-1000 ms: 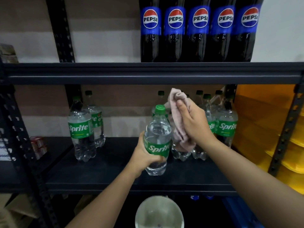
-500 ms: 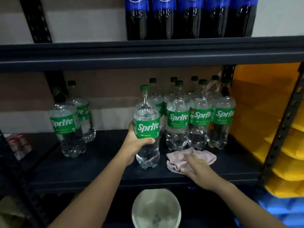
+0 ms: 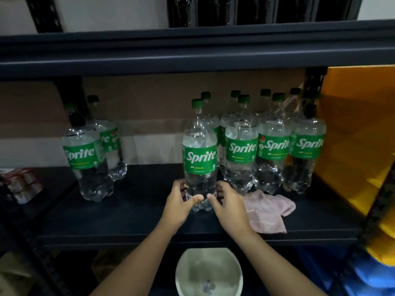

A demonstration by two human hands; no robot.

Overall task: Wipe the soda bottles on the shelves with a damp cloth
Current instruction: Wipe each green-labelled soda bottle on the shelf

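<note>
Left hand [image 3: 176, 207], right hand [image 3: 229, 207], both cupped, thumbs nearly meeting

- A Sprite bottle [image 3: 199, 154] stands upright on the dark shelf [image 3: 128, 214], just left of a cluster of Sprite bottles [image 3: 271, 146].
- The left hand [image 3: 178, 207] and right hand [image 3: 229, 207] curl around its base, thumbs nearly meeting in front.
- A pink cloth [image 3: 269, 210] lies flat beside the right hand.
- Two more bottles [image 3: 92, 154] stand well apart at left.
- A pale bowl [image 3: 208, 272] sits below.
</note>
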